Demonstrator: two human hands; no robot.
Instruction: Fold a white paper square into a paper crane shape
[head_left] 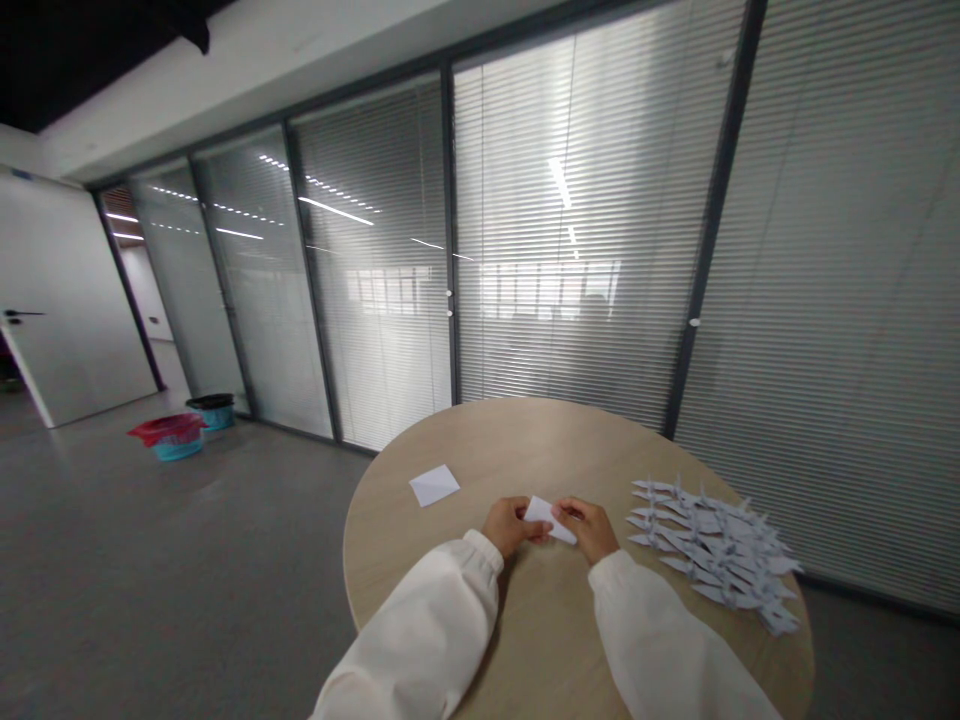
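Observation:
Between my two hands is a small folded piece of white paper (541, 510), held just over the round table. My left hand (510, 524) grips its left side, thumb on the near edge. On the other side, my right hand (588, 525) pinches the paper near its upper right edge. A white paper square (434, 485) with a faint crease lies on the table to the left of my hands. To the right rest many folded paper cranes (712, 545), packed close together in rows.
The round wooden table (555, 430) stands near a glass partition with blinds (570, 220). On the floor at left are a bin with a red liner (171, 435) and another bin with a black liner (214, 410). A white door (71, 300) stands farther left.

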